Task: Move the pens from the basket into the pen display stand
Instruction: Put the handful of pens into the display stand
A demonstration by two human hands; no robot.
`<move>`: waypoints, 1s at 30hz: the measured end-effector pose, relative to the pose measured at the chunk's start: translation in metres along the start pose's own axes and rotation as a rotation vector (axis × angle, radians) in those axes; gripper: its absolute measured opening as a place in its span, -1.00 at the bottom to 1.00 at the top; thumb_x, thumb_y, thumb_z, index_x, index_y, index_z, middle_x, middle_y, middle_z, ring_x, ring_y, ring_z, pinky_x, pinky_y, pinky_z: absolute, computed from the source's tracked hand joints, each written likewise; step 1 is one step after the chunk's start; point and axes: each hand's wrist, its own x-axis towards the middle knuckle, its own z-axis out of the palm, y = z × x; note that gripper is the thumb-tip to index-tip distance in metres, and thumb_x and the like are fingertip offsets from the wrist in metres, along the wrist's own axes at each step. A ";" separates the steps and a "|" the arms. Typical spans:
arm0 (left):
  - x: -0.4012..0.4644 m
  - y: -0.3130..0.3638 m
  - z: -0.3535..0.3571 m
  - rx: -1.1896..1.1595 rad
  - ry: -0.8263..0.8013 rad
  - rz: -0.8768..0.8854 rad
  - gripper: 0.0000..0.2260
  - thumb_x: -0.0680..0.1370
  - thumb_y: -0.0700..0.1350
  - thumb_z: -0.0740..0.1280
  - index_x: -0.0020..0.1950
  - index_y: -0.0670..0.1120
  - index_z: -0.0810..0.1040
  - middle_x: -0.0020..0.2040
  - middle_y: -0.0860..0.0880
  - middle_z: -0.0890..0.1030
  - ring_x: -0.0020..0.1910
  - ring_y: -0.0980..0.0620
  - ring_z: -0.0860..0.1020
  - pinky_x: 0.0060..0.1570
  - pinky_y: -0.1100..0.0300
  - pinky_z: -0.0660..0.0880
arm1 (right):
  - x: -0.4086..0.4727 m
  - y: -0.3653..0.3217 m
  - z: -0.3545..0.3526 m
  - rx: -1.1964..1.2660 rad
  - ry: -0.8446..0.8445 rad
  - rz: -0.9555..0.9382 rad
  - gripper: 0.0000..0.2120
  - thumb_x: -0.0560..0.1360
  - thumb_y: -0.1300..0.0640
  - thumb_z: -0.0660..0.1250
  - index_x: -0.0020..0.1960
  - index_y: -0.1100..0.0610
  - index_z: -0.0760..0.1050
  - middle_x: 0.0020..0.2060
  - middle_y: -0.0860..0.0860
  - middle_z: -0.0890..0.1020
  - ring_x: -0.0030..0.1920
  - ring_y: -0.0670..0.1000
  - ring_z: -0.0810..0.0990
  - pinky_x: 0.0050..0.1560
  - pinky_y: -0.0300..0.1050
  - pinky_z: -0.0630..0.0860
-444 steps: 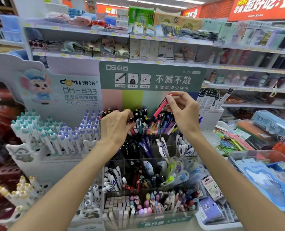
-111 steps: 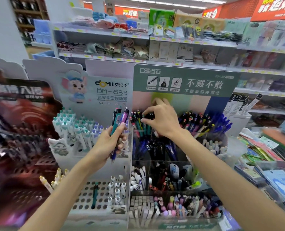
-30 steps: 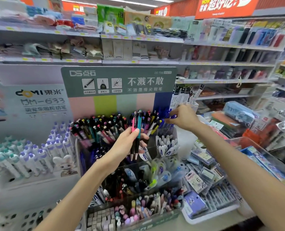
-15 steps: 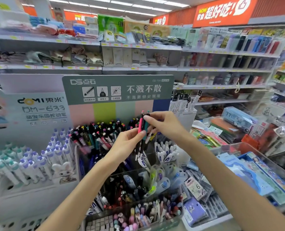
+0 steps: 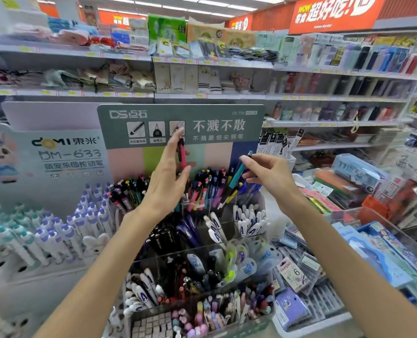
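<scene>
The tiered pen display stand (image 5: 180,126) with a green header stands straight ahead, its top row (image 5: 209,185) packed with upright pens. My left hand (image 5: 167,178) is raised in front of the header and holds a pink pen (image 5: 181,154) upright between thumb and fingers. To its right, my right hand (image 5: 269,175) pinches a teal pen (image 5: 238,173). That pen slants tip-down over the right end of the top row. No basket shows in this view.
A white stand (image 5: 63,152) with purple- and teal-capped pens (image 5: 56,228) adjoins on the left. Lower clear compartments (image 5: 202,264) hold more pens and erasers. Clear bins of packets (image 5: 378,250) crowd the right. Stocked shop shelves (image 5: 227,96) run behind.
My hands were together over the pens in my left hand. Now my right hand has drawn the teal pen off to the right, and my left hand has risen with the pink pen.
</scene>
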 end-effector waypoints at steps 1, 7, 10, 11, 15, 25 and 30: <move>-0.003 -0.002 0.003 0.045 0.032 0.018 -0.35 0.55 -0.29 0.31 0.51 0.09 0.09 0.38 -0.05 0.44 0.13 -0.05 0.56 0.23 0.01 0.47 | 0.000 0.001 -0.003 -0.012 0.018 -0.005 -0.80 0.51 0.13 0.37 0.06 0.22 0.60 -0.18 0.07 0.66 -0.39 -0.19 0.60 -0.30 -0.37 0.53; -0.021 -0.025 0.010 0.377 0.199 0.146 -0.61 0.46 0.04 0.41 0.20 -0.02 0.38 -0.11 0.00 0.69 -0.35 -0.01 0.65 -0.35 0.16 0.54 | 0.005 0.006 -0.016 -0.016 0.167 -0.053 -0.85 0.50 0.12 0.39 -0.01 0.19 0.60 -0.27 0.05 0.65 -0.37 -0.14 0.62 -0.25 -0.33 0.54; -0.027 -0.035 0.011 0.558 0.226 0.239 -0.76 0.53 0.03 0.35 0.11 -0.07 0.60 -0.16 -0.02 0.70 -0.16 0.00 0.67 -0.18 0.12 0.57 | 0.006 0.007 -0.016 0.017 0.182 -0.071 -0.95 0.50 0.14 0.39 -0.10 0.12 0.59 -0.29 0.05 0.65 -0.35 -0.12 0.63 -0.23 -0.33 0.55; -0.028 -0.036 0.012 0.589 0.217 0.267 -0.77 0.57 0.01 0.31 0.12 -0.08 0.63 -0.10 -0.02 0.70 -0.06 -0.01 0.66 -0.03 0.10 0.56 | 0.007 0.007 -0.015 0.027 0.178 -0.072 -0.96 0.50 0.15 0.39 -0.11 0.12 0.59 -0.29 0.05 0.65 -0.35 -0.12 0.64 -0.24 -0.33 0.55; -0.022 -0.027 0.015 0.747 0.164 0.295 -0.75 0.60 -0.01 0.21 0.08 -0.02 0.66 -0.04 0.03 0.68 0.03 -0.07 0.57 0.01 0.05 0.44 | 0.009 0.011 -0.009 -0.003 0.173 -0.086 -0.92 0.49 0.15 0.40 -0.05 0.16 0.59 -0.27 0.03 0.66 -0.32 -0.09 0.65 -0.22 -0.32 0.57; -0.020 -0.023 0.002 0.864 -0.080 0.265 -0.90 0.42 -0.04 0.50 -0.14 -0.04 0.68 -0.25 0.01 0.68 -0.21 -0.08 0.56 -0.21 0.10 0.41 | 0.014 0.011 -0.012 -0.094 0.111 -0.169 -0.87 0.50 0.18 0.39 0.03 0.18 0.60 -0.18 0.05 0.68 -0.29 -0.15 0.65 -0.21 -0.35 0.56; -0.002 -0.011 0.008 0.722 -0.075 -0.008 -0.76 0.51 0.02 0.39 0.15 0.02 0.57 -0.07 0.00 0.68 0.03 -0.08 0.53 -0.01 0.09 0.32 | 0.013 0.019 -0.009 -0.220 0.041 -0.215 -0.80 0.45 0.17 0.44 0.05 0.11 0.51 -0.21 0.01 0.68 -0.18 -0.07 0.66 -0.07 -0.27 0.57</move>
